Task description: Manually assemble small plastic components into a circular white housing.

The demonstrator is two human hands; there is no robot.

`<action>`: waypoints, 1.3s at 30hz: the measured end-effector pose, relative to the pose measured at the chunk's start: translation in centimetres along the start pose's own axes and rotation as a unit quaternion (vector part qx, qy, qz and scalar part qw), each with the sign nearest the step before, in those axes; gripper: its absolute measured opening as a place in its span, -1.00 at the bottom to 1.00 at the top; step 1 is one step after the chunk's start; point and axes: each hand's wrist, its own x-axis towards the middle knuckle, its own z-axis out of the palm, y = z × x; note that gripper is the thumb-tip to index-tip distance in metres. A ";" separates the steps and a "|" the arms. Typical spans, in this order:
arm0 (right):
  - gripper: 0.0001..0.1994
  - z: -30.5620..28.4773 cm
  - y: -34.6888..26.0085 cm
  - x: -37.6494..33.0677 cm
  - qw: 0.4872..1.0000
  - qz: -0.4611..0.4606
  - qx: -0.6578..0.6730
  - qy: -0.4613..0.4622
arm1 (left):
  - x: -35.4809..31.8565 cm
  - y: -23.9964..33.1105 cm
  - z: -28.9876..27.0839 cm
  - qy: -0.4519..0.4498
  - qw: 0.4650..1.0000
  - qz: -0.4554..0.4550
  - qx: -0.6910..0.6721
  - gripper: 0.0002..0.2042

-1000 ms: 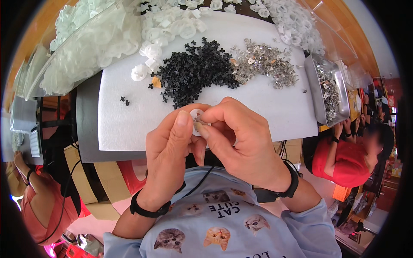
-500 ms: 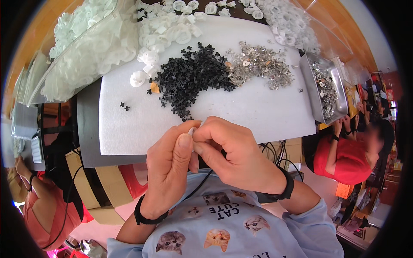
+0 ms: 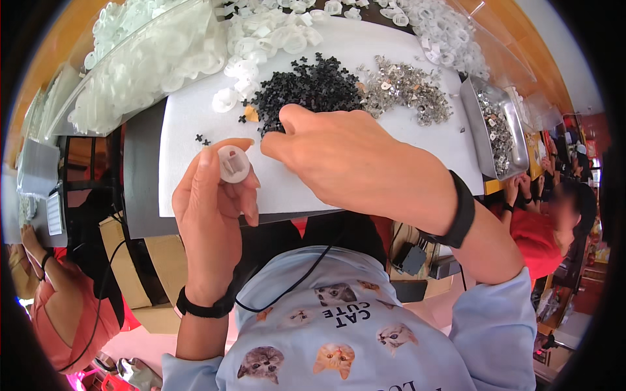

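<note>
A round, translucent white plastic part (image 3: 234, 164) with a slot in its face is pinched between the thumb and fingers of my left hand (image 3: 212, 189), near the front edge of the white foam sheet (image 3: 179, 173). My right hand (image 3: 352, 156) reaches across the sheet, back upward and fingers curled. Its fingertips are at the near edge of a heap of small black cross-shaped pieces (image 3: 306, 85), and whatever they may grip is hidden. Two loose black crosses (image 3: 203, 139) lie left of the heap. Small shiny metal pieces (image 3: 407, 91) form a pile to its right.
Clear bags of white plastic parts (image 3: 150, 65) bulge at the back left, and more white parts (image 3: 443, 39) pile up at the back right. A metal tray (image 3: 499, 127) of metal pieces stands at the right edge. People in red (image 3: 538, 234) sit on either side.
My hands were together over the sheet's front edge and have parted. The left moved left with the white part; the right moved up to the black heap.
</note>
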 end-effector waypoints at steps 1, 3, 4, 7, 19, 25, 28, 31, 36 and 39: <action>-0.87 0.4 0.1 0.0 1.000 0.000 0.000 -0.003 | -0.1 -0.1 -0.2 0.001 1.000 -0.002 -0.002 -0.59; -0.85 1.2 0.7 -0.1 1.000 -0.007 -0.016 0.013 | -0.2 -0.3 -0.7 -0.007 0.999 -0.007 -0.032 -0.60; -0.85 1.1 0.9 -0.3 1.000 -0.008 -0.018 0.010 | -0.2 -0.4 -0.8 -0.006 0.999 -0.007 -0.034 -0.60; -0.83 0.8 2.0 -0.9 0.999 0.021 -0.028 0.012 | -0.2 -0.4 -1.3 -0.003 0.999 -0.005 -0.037 -0.60; -0.87 0.4 3.5 -3.9 0.998 0.043 0.010 0.041 | -0.2 -0.4 -1.2 -0.002 1.000 -0.006 -0.031 -0.61; -0.85 1.0 3.9 -4.0 0.998 0.033 0.024 0.056 | -0.7 0.2 -0.2 -0.010 1.000 -0.006 -0.027 -0.61; -0.85 1.5 3.6 -3.8 0.997 0.050 0.038 0.046 | -0.9 0.3 0.5 -0.022 0.999 -0.018 -0.029 -0.60; -0.83 1.3 3.4 -3.7 0.997 0.079 0.008 0.005 | -1.1 0.2 1.1 -0.044 0.998 -0.038 -0.032 -0.60; -0.86 1.3 3.6 -4.0 0.998 0.060 0.013 0.024 | -1.2 -0.2 1.8 -0.034 0.998 -0.047 0.016 -0.58; -0.87 1.3 3.7 -4.1 0.998 0.049 0.012 0.033 | -1.2 -0.5 1.4 -0.057 0.997 -0.057 -0.017 -0.59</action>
